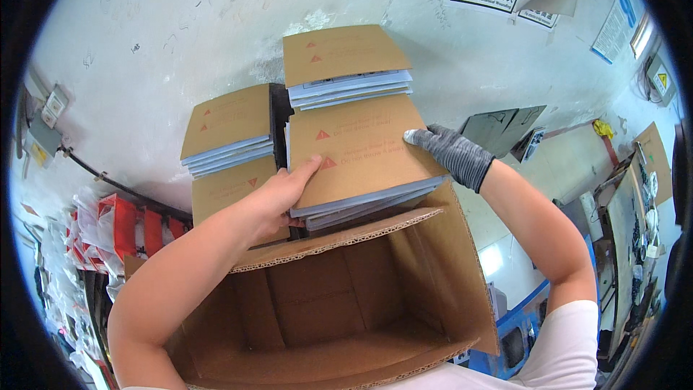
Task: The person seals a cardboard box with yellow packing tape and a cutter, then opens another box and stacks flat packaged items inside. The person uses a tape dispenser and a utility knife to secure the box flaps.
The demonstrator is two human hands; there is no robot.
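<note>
A stack of flat white panels topped with a brown cardboard sheet (364, 152) lies just beyond an open cardboard box (325, 245). My bare left hand (285, 191) grips the stack's near left edge, thumb on top and fingers curled below. On the opposite side, my right hand (451, 150) in a grey glove clasps the right edge, its pale thumb tip on the cardboard; the fingers under the edge are hidden. Red triangle marks are printed on the cover sheet. The box's inside shows bare brown walls, and its far flap rises just in front of the stack.
Behind stands another cardboard-topped stack (346, 54) against the white wall (180, 36). More stacks (229, 123) sit to the left, past a dark gap. Red bins (126, 224) with plastic bags are at far left. A dark flat panel (498, 128) leans on the wall at right.
</note>
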